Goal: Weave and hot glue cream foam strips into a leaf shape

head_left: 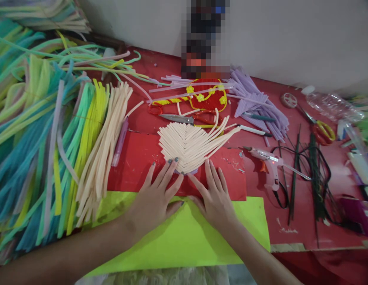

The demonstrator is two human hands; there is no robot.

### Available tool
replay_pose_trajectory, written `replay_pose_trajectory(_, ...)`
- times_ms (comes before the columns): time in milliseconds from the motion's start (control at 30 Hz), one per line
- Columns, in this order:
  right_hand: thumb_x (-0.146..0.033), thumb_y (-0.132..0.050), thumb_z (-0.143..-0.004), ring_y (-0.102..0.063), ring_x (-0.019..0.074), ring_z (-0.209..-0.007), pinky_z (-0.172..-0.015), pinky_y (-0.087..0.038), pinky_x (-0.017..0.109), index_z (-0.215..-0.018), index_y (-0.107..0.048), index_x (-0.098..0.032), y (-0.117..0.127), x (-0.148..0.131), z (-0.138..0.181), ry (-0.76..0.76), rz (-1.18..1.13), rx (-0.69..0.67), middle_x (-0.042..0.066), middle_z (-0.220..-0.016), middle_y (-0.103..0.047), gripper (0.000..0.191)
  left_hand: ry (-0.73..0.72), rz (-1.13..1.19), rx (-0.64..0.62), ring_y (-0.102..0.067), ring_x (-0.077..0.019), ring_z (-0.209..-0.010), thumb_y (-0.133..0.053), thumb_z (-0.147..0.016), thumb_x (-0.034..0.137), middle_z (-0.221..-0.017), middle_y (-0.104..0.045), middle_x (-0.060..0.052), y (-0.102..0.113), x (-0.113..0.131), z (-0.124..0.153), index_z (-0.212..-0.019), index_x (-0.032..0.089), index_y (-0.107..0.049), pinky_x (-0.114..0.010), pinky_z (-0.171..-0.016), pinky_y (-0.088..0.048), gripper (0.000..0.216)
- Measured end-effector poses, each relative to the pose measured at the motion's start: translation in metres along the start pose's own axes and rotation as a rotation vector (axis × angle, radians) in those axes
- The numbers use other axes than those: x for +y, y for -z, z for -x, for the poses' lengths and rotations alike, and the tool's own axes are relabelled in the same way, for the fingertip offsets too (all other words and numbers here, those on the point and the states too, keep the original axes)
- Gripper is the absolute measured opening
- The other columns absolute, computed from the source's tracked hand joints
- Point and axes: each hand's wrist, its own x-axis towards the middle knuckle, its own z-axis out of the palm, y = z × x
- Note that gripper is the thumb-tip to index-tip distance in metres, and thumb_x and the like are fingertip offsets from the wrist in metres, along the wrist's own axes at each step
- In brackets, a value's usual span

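A cream leaf-shaped piece of pipe cleaners lies in the middle, its strips meeting in a herringbone seam. Loose strip ends stick out at its upper right. My left hand is spread with its fingertips touching the lower left edge of the piece. My right hand rests at the lower right edge, fingers apart. A bit of purple shows under the bottom tip. Beneath is a red sheet, which overlaps a lime-green sheet.
Bundled pipe cleaners in many colours crowd the left. Behind lie grey-bladed scissors, a red and yellow flower-trimmed paddle shape and purple pipe cleaners. To the right are a glue gun, yellow-handled scissors and a plastic bottle.
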Motion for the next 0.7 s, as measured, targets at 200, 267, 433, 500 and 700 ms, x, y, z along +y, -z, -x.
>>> replay_pose_trajectory(200, -0.035, -0.055, -0.090, -0.014, 0.0371, -0.145, -0.109, -0.032, 0.059, -0.150, -0.021, -0.031, 0.0012, -0.0017, -0.0014, -0.016, 0.017, -0.028, 0.012, -0.159, 0.008, 0.069, -0.010, -0.005, -0.003, -0.032, -0.0343, -0.140, -0.045, -0.092, 0.048, -0.150, -0.034, -0.023, 0.0000, -0.0001, 0.0000, -0.134, 0.012, -0.047, -0.059, -0.111, -0.024, 0.055)
replay_pose_trajectory(267, -0.036, -0.054, -0.090, -0.014, 0.0373, -0.145, -0.109, -0.032, 0.059, -0.151, -0.018, -0.032, 0.0011, -0.0017, -0.0016, -0.015, 0.021, -0.029, 0.012, -0.159, 0.009, 0.070, -0.010, -0.006, -0.003, -0.032, -0.0342, -0.140, -0.044, -0.092, 0.048, -0.150, -0.034, -0.023, 0.0001, 0.0000, -0.0003, -0.134, 0.012, -0.048, -0.060, -0.110, -0.024, 0.055)
replay_pose_trajectory(433, -0.036, -0.055, -0.090, -0.015, 0.0371, -0.145, -0.109, -0.032, 0.059, -0.151, -0.013, -0.031, 0.0005, -0.0014, -0.0012, -0.014, 0.023, -0.022, 0.013, -0.159, 0.009, 0.074, -0.005, -0.004, 0.002, -0.031, -0.0338, -0.140, -0.043, -0.093, 0.049, -0.150, -0.034, -0.023, -0.0003, -0.0002, -0.0007, -0.134, 0.013, -0.048, -0.059, -0.110, -0.025, 0.055)
replay_pose_trajectory(500, -0.035, -0.054, -0.091, -0.014, 0.0371, -0.145, -0.109, -0.033, 0.059, -0.152, -0.011, -0.031, 0.0004, -0.0012, -0.0010, -0.006, 0.023, -0.016, 0.014, -0.159, 0.009, 0.075, -0.007, -0.002, 0.000, -0.032, -0.0339, -0.140, -0.043, -0.093, 0.049, -0.150, -0.034, -0.023, -0.0006, -0.0005, -0.0004, -0.135, 0.013, -0.047, -0.059, -0.111, -0.024, 0.055)
replay_pose_trajectory(700, -0.035, -0.054, -0.091, -0.014, 0.0379, -0.144, -0.109, -0.032, 0.059, -0.151, -0.013, -0.031, 0.0008, -0.0011, -0.0013, 0.000, 0.038, -0.025, 0.014, -0.159, 0.010, 0.073, -0.011, -0.002, 0.006, -0.033, -0.0339, -0.139, -0.044, -0.093, 0.048, -0.149, -0.035, -0.023, -0.0004, -0.0007, -0.0003, -0.136, 0.013, -0.045, -0.059, -0.110, -0.024, 0.056)
